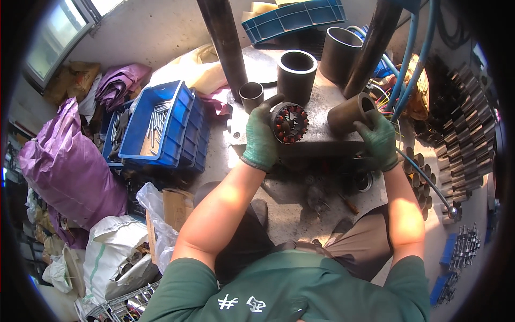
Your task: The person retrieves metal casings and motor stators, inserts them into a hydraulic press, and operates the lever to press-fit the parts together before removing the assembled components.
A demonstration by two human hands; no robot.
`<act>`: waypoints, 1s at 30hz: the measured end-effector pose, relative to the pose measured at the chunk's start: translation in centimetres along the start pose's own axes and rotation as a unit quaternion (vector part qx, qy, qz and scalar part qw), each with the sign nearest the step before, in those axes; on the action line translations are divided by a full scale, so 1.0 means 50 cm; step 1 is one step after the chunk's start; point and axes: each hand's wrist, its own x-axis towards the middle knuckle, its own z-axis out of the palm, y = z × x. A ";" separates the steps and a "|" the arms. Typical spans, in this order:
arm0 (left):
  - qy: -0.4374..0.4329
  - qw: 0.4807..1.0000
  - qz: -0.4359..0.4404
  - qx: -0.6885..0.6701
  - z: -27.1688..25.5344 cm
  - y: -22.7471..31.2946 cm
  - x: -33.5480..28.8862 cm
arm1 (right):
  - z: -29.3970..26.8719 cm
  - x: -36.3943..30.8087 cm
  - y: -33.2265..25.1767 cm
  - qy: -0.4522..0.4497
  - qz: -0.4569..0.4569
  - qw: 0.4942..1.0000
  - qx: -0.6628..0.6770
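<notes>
My left hand, in a green glove, grips a motor stator, a round ring with red pieces around its inside. The stator is tilted so its open end faces me, above the near edge of the metal press table. My right hand, gloved too, is closed on the end of a dark metal tube, which lies tilted at the table's right side. Between and beyond my hands stands a thick upright sleeve. Beside my left fingers is a smaller short sleeve.
Two dark posts rise from the table. Another wide tube stands at the back. Blue crates with metal rods sit left, near a purple sack. Blue hoses hang right, and stacked tubes line the right wall.
</notes>
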 end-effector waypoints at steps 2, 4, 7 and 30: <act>-0.063 0.998 -0.003 0.018 0.012 -0.004 -0.006 | -0.002 -0.004 -0.025 -0.009 -0.073 0.994 -0.082; -0.081 0.995 0.015 0.056 0.028 -0.012 -0.012 | 0.000 0.004 -0.028 -0.002 -0.084 0.994 -0.075; -0.179 0.972 0.085 0.129 0.012 -0.026 -0.005 | -0.002 0.008 -0.001 0.044 -0.152 0.986 -0.044; -0.250 0.775 0.347 0.466 0.035 -0.093 -0.002 | -0.060 -0.132 -0.008 -0.198 0.293 0.853 0.385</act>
